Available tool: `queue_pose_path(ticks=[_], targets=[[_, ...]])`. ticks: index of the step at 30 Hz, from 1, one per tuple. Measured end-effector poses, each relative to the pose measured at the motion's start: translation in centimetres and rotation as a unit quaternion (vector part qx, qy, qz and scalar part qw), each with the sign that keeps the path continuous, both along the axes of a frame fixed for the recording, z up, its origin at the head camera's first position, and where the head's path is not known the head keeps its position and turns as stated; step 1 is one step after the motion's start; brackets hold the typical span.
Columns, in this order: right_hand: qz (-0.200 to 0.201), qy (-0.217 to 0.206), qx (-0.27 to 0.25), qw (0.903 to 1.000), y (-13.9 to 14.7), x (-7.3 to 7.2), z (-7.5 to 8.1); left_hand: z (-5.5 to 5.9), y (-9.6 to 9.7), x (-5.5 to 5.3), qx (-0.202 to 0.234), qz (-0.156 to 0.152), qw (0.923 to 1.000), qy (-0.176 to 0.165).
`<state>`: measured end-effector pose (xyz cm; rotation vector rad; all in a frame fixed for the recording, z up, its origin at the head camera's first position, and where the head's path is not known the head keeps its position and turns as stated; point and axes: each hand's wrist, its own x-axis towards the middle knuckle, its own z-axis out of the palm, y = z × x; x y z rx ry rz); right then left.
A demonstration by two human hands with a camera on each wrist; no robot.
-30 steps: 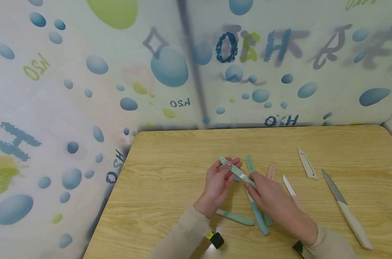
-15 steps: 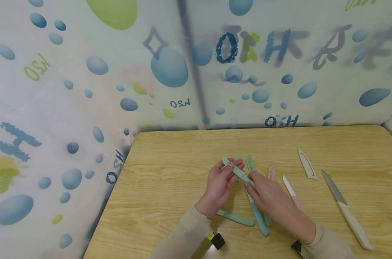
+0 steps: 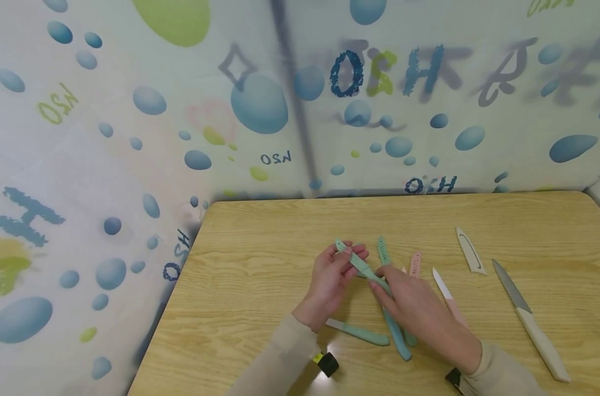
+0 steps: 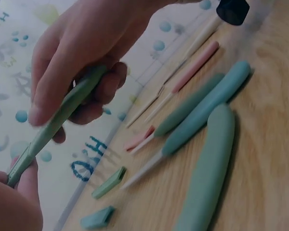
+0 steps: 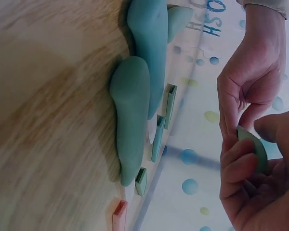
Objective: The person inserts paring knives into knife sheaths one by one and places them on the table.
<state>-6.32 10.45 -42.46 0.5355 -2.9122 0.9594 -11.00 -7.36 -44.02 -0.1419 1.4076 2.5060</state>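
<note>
Between both hands is a small knife with a pale green handle (image 3: 379, 283) and a matching green blade sheath (image 3: 353, 258). My left hand (image 3: 327, 283) pinches the sheath between thumb and fingers. Fingers of my right hand (image 3: 416, 300) curl round the handle, as the left wrist view also shows. Sheath and handle meet, and the blade is hidden inside. Below the hands lie a blue-handled knife (image 3: 396, 335) and a green-handled knife (image 3: 364, 334) with its blade bare. Another green handle (image 4: 188, 103) rests beside the blue one.
Behind the right hand lie a green sheath (image 3: 383, 250) and a pink sheath (image 3: 415, 264). Farther right are a pink-handled knife (image 3: 451, 302), a cream sheath (image 3: 470, 253) and a large cream-handled knife (image 3: 533, 324), blade bare. A printed curtain (image 3: 260, 154) hangs behind the wooden table (image 3: 240, 308).
The strip of white blade between sheath and handle has vanished as the two came together. Both hands shifted slightly, the left one finally back to the left.
</note>
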Motion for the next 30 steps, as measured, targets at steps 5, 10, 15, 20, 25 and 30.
queue_pose_path(ticks=[5,10,15,20,25,30], targets=[[-0.007,-0.032,0.001,0.9994,0.3,-0.2,0.6,0.1,-1.9,-0.6,-0.030,-0.019,0.9992,0.020],[0.000,-0.032,0.010,0.9995,0.6,-0.2,0.5,0.1,-3.8,-1.1,-0.061,-0.047,0.9967,0.026],[0.005,-0.033,0.018,0.9993,0.5,0.1,0.2,0.1,-5.7,-1.7,-0.115,-0.075,0.9896,0.044],[0.008,-0.001,0.030,0.9995,0.6,0.1,-0.2,0.3,-7.2,-2.6,-0.174,-0.076,0.9807,0.045],[0.011,0.031,0.042,0.9986,0.8,0.1,-0.3,0.6,-8.2,-3.6,-0.234,-0.071,0.9686,0.046],[0.011,0.042,0.044,0.9981,0.9,0.0,-0.2,0.8,-9.1,-4.6,-0.306,-0.061,0.9494,0.037]])
